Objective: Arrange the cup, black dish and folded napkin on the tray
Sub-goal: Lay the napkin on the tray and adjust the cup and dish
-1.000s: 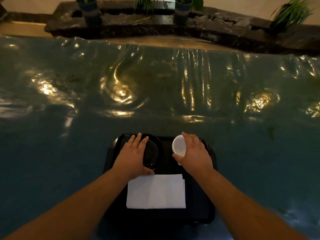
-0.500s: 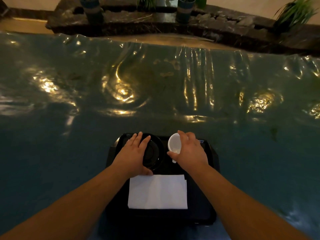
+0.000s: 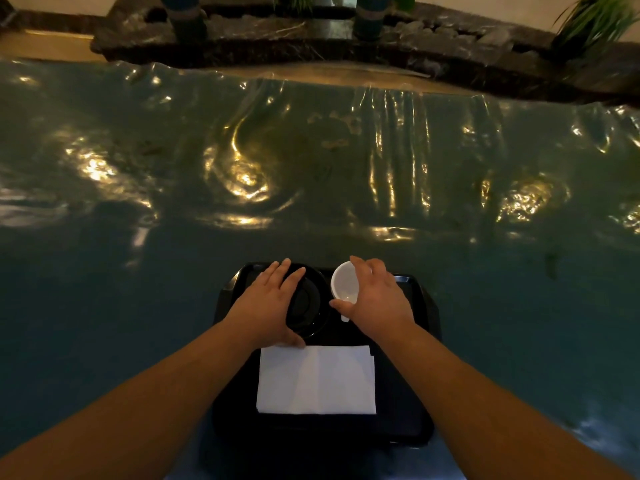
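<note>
A person's two bare hands work over a black tray [image 3: 420,344] set on a table draped in glossy teal plastic [image 3: 173,289]. The left hand [image 3: 265,306] lies spread over the black dish [image 3: 308,306] at about 11 o'clock on the tray, fingers extended across its left rim and thumb at its near edge, just above the napkin. The right hand [image 3: 375,301] curls around a white cup [image 3: 344,284] at about 12 o'clock, fingers over the far rim and thumb at the near side; the cup tips with its mouth toward the left, and whether it touches the tray cannot be told. A white folded napkin [image 3: 317,379] lies flat at the tray's centre, toward 6 o'clock. Potted plants [image 3: 592,22] line a dark stone ledge at the table's 12 o'clock.
</note>
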Demonstrator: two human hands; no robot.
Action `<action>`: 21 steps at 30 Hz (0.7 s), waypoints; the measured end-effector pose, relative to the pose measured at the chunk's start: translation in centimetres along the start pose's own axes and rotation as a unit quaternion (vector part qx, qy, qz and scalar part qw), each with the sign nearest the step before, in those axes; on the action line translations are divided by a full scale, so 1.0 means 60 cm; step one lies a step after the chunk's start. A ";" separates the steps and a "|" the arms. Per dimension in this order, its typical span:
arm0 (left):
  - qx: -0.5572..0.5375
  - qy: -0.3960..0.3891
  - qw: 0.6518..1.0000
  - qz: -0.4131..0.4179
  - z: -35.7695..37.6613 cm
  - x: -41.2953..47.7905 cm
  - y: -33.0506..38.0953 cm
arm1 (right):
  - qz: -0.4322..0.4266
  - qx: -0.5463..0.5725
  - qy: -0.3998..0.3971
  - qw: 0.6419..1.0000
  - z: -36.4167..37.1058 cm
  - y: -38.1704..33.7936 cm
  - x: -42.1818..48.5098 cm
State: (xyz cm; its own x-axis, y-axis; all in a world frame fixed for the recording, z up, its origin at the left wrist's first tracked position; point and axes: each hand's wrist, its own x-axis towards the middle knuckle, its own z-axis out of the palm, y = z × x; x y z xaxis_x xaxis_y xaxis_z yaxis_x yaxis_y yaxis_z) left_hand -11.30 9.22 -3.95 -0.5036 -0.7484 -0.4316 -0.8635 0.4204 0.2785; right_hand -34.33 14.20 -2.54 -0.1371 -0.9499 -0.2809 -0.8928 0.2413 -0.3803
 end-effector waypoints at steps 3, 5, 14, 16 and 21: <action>0.004 0.046 0.998 0.032 0.010 -0.015 -0.006 | 0.001 0.015 0.011 1.000 -0.002 0.004 -0.016; -0.025 0.129 0.989 0.063 0.025 -0.041 -0.007 | -0.033 0.004 0.050 0.998 -0.004 0.011 -0.042; -0.028 0.206 0.971 0.122 0.137 -0.157 -0.027 | -0.229 -0.038 0.020 0.972 0.061 0.065 -0.180; -0.016 0.187 0.974 0.126 0.154 -0.170 -0.030 | -0.198 -0.052 -0.050 0.977 0.075 0.073 -0.193; 0.016 0.136 0.985 0.106 0.174 -0.186 -0.035 | -0.170 -0.103 -0.137 0.971 0.098 0.094 -0.205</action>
State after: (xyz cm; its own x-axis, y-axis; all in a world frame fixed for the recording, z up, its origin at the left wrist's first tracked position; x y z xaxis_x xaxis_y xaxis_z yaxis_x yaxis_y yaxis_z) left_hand -4.16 22.06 -8.64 -0.6505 -0.7500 -0.1197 -0.7425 0.5947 0.3083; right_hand -35.16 28.43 -6.44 0.2736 -0.8725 -0.4048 -0.9373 -0.1474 -0.3157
